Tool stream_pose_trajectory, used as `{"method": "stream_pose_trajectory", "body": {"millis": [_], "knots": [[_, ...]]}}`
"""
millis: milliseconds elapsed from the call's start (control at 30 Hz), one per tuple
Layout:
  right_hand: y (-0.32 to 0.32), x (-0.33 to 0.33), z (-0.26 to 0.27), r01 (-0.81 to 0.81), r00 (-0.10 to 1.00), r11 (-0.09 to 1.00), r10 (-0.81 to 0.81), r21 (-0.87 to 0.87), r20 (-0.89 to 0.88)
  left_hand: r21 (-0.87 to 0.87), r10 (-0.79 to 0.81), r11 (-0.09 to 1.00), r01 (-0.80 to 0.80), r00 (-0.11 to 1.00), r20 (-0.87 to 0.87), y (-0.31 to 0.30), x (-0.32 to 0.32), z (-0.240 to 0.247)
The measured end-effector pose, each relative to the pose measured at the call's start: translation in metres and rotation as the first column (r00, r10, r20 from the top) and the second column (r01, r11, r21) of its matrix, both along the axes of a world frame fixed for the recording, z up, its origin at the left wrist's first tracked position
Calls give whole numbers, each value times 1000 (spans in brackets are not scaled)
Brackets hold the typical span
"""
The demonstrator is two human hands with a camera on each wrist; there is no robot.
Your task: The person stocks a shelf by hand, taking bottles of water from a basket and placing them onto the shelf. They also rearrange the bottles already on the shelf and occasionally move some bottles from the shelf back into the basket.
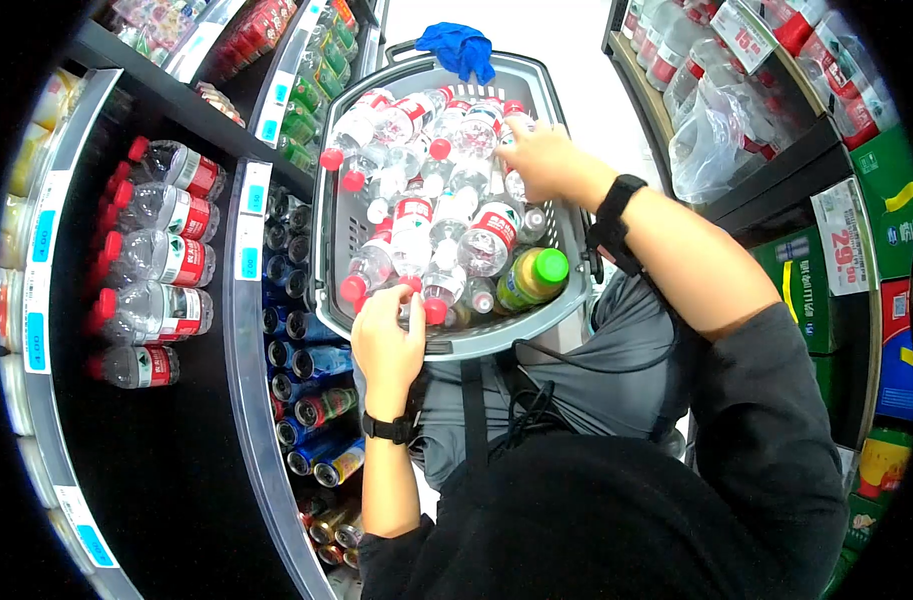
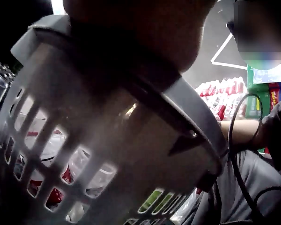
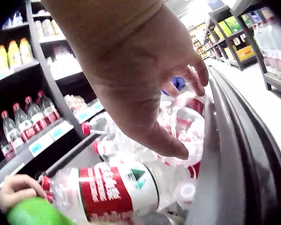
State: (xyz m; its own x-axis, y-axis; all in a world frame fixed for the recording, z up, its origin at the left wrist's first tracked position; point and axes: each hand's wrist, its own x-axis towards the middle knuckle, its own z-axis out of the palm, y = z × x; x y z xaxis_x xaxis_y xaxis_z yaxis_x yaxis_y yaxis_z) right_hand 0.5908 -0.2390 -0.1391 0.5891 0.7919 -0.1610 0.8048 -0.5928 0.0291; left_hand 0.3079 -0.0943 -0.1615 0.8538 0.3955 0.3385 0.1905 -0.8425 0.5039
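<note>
A grey shopping basket [image 1: 560, 325] holds several clear water bottles [image 1: 488, 240] with red caps and red-and-white labels, lying in a heap. One green-capped bottle [image 1: 537, 276] with yellow-green contents lies in its near right corner. My left hand [image 1: 385, 338] rests over the near rim, its fingertips at the red caps [image 3: 47, 183] of bottles there. Over the far right part of the basket, my right hand [image 1: 539, 160] reaches down to the bottles, thumb and fingers apart. In the right wrist view its thumb [image 3: 171, 145] lies over a bottle beside the basket's wall.
A shelf on the left carries a row of similar water bottles [image 1: 167, 255], with drink cans [image 1: 317, 400] stacked lower down. A blue cloth [image 1: 459, 52] hangs at the basket's far edge. Shelves with a plastic bag [image 1: 712, 150] and green cartons [image 1: 792, 280] stand on the right.
</note>
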Motion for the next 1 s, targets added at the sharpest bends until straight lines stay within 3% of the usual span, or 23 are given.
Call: {"method": "stream_pose_trajectory", "body": {"millis": [67, 200, 267, 367, 433, 600, 667, 733, 800, 867, 933, 967, 1000], "knots": [[-2, -8, -14, -154, 948, 987, 159, -38, 275, -11, 40, 999, -39, 999, 32, -2, 0, 1], [8, -14, -18, -78, 938, 986, 123, -150, 325, -51, 51, 998, -49, 998, 32, -2, 0, 4], [8, -15, -13, -116, 931, 984, 154, -132, 330, -60, 66, 996, -64, 997, 30, -1, 0, 4], [9, -9, -4, -98, 975, 994, 107, -57, 195, -41, 70, 997, -68, 996, 63, 0, 0, 2], [6, 5, -5, -99, 995, 899, 82, 426, 58, -75, 84, 994, -81, 996, 33, -1, 0, 3], [-2, 3, 37, 54, 998, 891, -68, 451, 16, -36, 80, 996, -78, 995, 56, 0, -1, -1], [-2, 7, 45, 74, 989, 800, -135, 595, 57, -39, 85, 996, -83, 995, 48, 0, -2, -1], [-7, 1, 69, 110, 992, 769, -127, 630, -18, -65, 78, 995, -76, 996, 33, 0, -2, -3], [-8, -7, 84, 93, 995, 658, -83, 747, -52, -96, 99, 991, -94, 993, 57, 0, -1, -4], [-10, -20, 97, -61, 998, 593, 30, 803, 53, -302, 111, 952, -42, 970, 217, 5, -3, -9], [-8, -42, 110, -49, 983, 470, 179, 881, -41, -472, 156, 881, -40, 965, 211, 5, -7, -3], [-5, -51, 115, -110, 968, 427, 252, 898, -1, -677, 194, 736, 9, 955, 223, 5, -6, -10], [-2, -63, 118, -164, 948, 378, 315, 911, 40, -750, 149, 657, 75, 962, 227, 4, -7, -4]]}}
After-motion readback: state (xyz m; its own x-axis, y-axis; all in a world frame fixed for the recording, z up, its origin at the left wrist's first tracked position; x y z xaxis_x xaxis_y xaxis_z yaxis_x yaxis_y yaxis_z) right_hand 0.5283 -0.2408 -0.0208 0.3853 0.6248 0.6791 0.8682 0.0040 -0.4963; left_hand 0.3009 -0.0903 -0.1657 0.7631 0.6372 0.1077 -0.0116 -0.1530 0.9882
